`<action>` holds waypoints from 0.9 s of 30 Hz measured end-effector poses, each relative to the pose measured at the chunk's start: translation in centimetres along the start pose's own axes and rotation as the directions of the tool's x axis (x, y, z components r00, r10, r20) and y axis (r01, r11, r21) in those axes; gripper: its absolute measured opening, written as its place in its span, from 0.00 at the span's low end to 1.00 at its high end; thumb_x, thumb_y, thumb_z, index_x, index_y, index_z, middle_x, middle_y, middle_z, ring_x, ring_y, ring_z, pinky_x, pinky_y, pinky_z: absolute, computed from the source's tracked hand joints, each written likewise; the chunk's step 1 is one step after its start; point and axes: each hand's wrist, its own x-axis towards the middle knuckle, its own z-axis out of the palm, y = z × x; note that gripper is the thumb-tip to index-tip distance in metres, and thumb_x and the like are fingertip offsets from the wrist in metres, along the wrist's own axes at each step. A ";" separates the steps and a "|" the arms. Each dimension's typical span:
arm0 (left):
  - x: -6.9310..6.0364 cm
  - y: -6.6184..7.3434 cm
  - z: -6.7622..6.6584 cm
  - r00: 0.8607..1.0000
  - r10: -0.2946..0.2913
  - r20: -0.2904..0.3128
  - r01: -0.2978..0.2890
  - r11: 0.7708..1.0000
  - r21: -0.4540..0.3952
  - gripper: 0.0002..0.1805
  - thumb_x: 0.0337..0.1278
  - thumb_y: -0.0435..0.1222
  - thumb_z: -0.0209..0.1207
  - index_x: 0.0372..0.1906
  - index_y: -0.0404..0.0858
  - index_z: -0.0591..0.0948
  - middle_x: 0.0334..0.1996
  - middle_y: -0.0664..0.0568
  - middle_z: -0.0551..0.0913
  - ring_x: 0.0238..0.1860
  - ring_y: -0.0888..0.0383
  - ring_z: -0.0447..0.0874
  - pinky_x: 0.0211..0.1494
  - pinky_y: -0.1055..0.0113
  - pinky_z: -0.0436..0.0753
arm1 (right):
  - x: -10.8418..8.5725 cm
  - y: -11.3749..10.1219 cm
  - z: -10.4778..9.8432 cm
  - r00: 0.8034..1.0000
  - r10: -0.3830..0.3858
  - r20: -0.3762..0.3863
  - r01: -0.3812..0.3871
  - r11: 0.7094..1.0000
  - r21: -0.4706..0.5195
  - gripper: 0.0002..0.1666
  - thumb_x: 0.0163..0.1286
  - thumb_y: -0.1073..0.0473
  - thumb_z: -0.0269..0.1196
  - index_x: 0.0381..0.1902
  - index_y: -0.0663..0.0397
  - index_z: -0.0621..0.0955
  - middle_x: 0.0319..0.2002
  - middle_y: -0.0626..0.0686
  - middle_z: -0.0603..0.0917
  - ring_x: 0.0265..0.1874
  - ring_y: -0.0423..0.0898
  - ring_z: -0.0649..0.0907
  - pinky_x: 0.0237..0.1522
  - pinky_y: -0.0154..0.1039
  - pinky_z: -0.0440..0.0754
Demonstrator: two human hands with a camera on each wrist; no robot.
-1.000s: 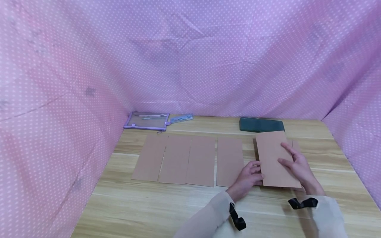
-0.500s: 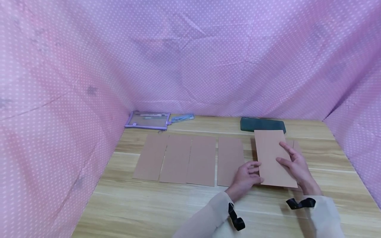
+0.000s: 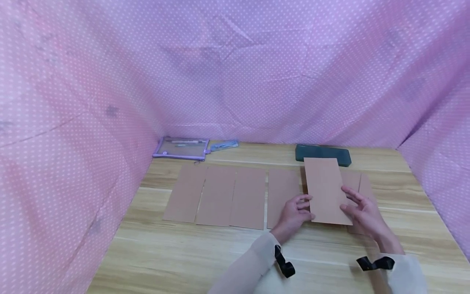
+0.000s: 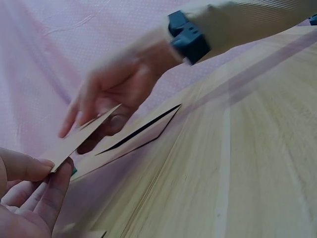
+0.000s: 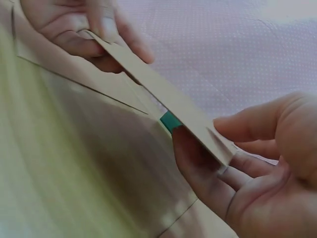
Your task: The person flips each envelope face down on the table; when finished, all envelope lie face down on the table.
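Both hands hold a thin brown kraft-paper booklet slightly above the table. My left hand pinches its left edge, thumb on one face and fingers on the other, as the left wrist view shows. At the opposite edge is my right hand; the right wrist view shows its thumb against the upper face and fingers below. More such booklets lie in a row, among them one just left of the left hand. Others lie partly hidden under the held booklet and the right hand.
At the back stand a dark green case, a purple mesh pencil pouch with pens inside, and a small blue item. Pink dotted cloth surrounds the wooden table at the back and sides.
The held booklet has moved left with both hands, uncovering more of those lying on the right. My right thumb and fingers now reach less far over its face.
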 end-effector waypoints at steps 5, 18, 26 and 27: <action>0.1 0.1 -0.6 1.000 -0.001 -0.009 0.001 1.000 0.006 0.30 0.46 0.18 0.66 0.53 0.50 0.83 0.58 0.42 0.85 0.37 0.60 0.86 0.46 0.67 0.87 | -0.9 0.1 0.6 1.000 -0.027 -0.012 0.025 0.986 -0.165 0.36 0.71 0.70 0.60 0.72 0.74 0.60 0.57 0.17 0.68 0.51 0.14 0.73 0.41 0.20 0.81; -0.4 -0.4 -0.7 0.996 -0.087 -0.015 0.088 0.994 0.066 0.27 0.45 0.21 0.67 0.52 0.48 0.84 0.57 0.44 0.85 0.56 0.51 0.84 0.54 0.61 0.86 | -2.0 0.1 2.0 0.992 0.097 -0.077 -0.120 0.911 -0.395 0.33 0.69 0.66 0.63 0.68 0.77 0.67 0.62 0.79 0.72 0.40 0.19 0.76 0.34 0.26 0.83; -0.9 -0.3 -0.5 0.995 -0.101 -0.019 0.101 0.995 0.014 0.25 0.48 0.21 0.64 0.54 0.39 0.82 0.53 0.42 0.85 0.52 0.51 0.85 0.50 0.60 0.88 | -1.7 -0.4 2.2 0.988 0.131 -0.087 -0.157 0.821 -0.549 0.32 0.69 0.62 0.64 0.66 0.75 0.70 0.59 0.76 0.77 0.43 0.41 0.86 0.35 0.25 0.80; -1.0 -0.2 -0.4 0.994 -0.104 -0.016 0.104 0.995 -0.006 0.24 0.50 0.22 0.63 0.55 0.37 0.81 0.51 0.43 0.85 0.49 0.52 0.85 0.49 0.60 0.88 | -1.7 -0.5 2.2 0.986 0.138 -0.090 -0.165 0.811 -0.562 0.31 0.69 0.63 0.64 0.65 0.75 0.71 0.59 0.76 0.77 0.45 0.47 0.87 0.35 0.24 0.80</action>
